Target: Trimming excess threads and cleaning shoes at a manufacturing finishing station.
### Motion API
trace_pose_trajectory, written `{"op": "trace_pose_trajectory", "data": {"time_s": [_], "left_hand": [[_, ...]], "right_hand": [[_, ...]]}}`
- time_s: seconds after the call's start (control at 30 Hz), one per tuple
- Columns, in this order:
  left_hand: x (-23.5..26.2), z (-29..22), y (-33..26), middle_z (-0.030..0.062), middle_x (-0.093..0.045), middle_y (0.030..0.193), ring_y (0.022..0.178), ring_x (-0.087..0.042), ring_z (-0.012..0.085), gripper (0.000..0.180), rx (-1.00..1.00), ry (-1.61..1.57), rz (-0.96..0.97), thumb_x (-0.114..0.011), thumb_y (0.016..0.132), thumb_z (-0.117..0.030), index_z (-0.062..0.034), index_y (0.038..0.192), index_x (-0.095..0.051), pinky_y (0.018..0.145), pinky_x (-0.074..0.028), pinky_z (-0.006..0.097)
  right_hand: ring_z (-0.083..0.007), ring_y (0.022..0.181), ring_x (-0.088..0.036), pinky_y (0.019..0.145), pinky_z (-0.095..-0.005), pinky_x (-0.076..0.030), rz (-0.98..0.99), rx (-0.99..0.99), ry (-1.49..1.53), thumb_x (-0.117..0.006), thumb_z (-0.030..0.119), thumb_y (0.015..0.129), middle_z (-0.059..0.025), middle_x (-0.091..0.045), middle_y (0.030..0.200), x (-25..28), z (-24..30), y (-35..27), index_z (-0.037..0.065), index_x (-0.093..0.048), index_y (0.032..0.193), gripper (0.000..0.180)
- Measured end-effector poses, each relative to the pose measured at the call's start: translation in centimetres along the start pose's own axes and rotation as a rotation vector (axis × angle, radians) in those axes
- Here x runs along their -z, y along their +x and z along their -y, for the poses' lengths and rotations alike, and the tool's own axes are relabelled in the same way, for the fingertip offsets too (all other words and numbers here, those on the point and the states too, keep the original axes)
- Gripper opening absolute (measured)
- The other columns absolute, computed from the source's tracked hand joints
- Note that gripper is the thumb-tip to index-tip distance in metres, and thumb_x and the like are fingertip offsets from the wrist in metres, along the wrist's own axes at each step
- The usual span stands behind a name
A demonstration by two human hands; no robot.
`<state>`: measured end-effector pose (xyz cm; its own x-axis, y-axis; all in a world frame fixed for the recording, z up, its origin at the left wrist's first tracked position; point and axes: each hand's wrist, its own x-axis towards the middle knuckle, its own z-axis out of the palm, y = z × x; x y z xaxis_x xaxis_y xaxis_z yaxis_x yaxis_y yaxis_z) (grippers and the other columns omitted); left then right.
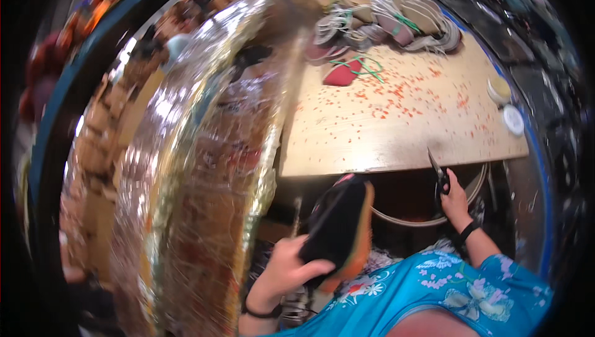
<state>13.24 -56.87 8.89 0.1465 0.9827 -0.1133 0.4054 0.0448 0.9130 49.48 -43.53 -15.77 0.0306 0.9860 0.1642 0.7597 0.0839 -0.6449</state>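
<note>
My left hand (288,269) grips a black shoe (338,225) with a tan-orange sole, held tilted in front of the table's near edge. The thumb lies across the shoe, and the other fingers are partly hidden behind it. In my right hand (455,200) is a pair of scissors (444,182) with dark handles, its blades pointing up over the table's near edge. Shoe and scissors are apart. Beyond them, small orange-red scraps (396,92) lie scattered over the pale wooden tabletop (372,145).
At the table's back is a heap of grey shoes (403,17) with white and green laces. A red piece (342,73) with green lace lies before it. A cream tub (498,90) and white lid (513,120) sit at right. Plastic-wrapped racking (211,138) stands close on the left.
</note>
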Motion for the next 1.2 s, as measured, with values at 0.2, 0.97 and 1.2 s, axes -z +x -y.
{"op": "trace_pose_trajectory", "data": {"time_s": [0.2,0.97,1.2], "left_hand": [[4.2,-4.7,-8.0,0.0128,-0.064,0.098,0.096,-0.059,0.0196,0.049,0.236,-0.187,-0.218,-0.067,0.082,-0.034,0.0078,0.106,-0.059,0.086,-0.044,0.031],[26.2,10.4,37.3,0.0258,-0.060,0.094,0.091,-0.057,0.0405,0.040,-0.128,1.113,-0.730,-0.065,0.080,-0.032,0.0008,0.101,-0.058,0.076,-0.047,0.044],[22.3,12.9,47.0,0.0216,-0.045,0.129,0.122,-0.041,0.0357,0.057,-0.333,1.090,-0.500,-0.062,0.080,-0.018,-0.0014,0.130,-0.040,0.101,-0.034,0.039]], "right_hand": [[-0.0329,0.080,-0.058,0.069,-0.0389,-0.047,0.102,-0.070,0.081,-0.062,-0.003,0.069,-0.0125,-0.057,0.087,1.2,1.3,0.8,0.012,-0.040,0.131,0.067],[-0.0305,0.074,-0.062,0.064,-0.0371,-0.050,0.110,-0.092,-0.026,-0.064,0.001,0.071,-0.0113,-0.061,0.086,0.1,1.4,0.6,0.007,-0.046,0.126,0.059],[-0.0325,0.084,-0.062,0.071,-0.0394,-0.052,0.279,-0.140,0.025,-0.062,0.005,0.069,-0.0120,-0.061,0.099,1.6,1.6,1.6,0.017,-0.041,0.132,0.067]]}}
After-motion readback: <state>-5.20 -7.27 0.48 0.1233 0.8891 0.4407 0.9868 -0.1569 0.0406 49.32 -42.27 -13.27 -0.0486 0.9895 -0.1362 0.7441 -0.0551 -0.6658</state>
